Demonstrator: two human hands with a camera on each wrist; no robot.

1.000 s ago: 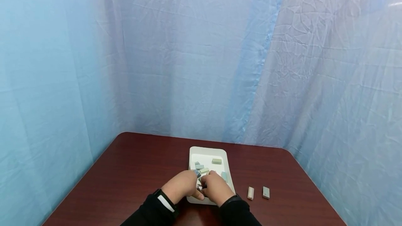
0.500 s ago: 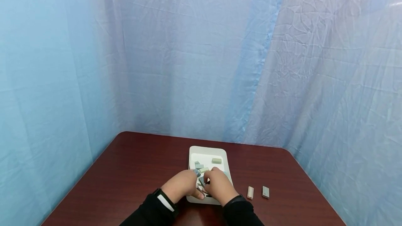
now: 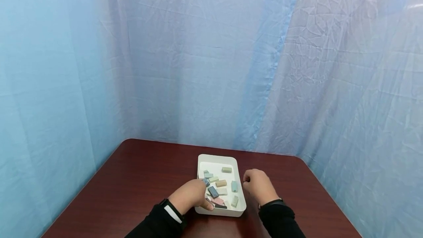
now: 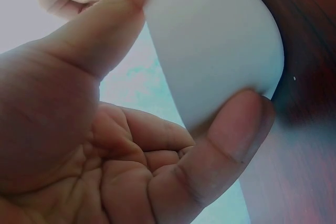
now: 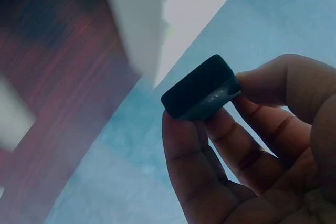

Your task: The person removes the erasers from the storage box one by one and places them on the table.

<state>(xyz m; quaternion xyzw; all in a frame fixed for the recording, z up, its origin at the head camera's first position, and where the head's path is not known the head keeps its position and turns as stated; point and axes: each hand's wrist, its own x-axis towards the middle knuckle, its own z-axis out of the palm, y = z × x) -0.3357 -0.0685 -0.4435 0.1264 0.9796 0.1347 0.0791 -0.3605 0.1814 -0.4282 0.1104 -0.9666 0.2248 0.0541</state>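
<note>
A dark red-brown wooden table (image 3: 138,179) is sitting in a corner closed off by wrinkled pale blue curtains (image 3: 211,65), and both hands are working near its front edge.

Nearest, the left hand (image 3: 190,194) is gripping the white tray (image 3: 216,158) at its near left corner. In the left wrist view the thumb (image 4: 110,22) is pressing on the tray's rim from above while a curled finger (image 4: 226,145) is hooking under the smooth white wall (image 4: 215,45), so the tray's corner is lying clamped between thumb and finger.

Just to the right of the tray, the right hand (image 3: 259,186) is hovering over the table with its fingers curled. In the right wrist view it is pinching a small dark block (image 5: 200,88), almost black, with rounded edges and a slightly glossy face, between thumb (image 5: 289,85) and fingertips (image 5: 181,150). The block is sitting at the fingertips, just beside the tray's outer wall and clear of it.

Beyond the left fingertips, inside the tray, small oblong blocks (image 3: 218,188) are lying scattered in pale green, beige, blue, pink and dark tones. 1 beige block (image 3: 226,169) is lying apart from the others, toward the far end of the tray.
</note>
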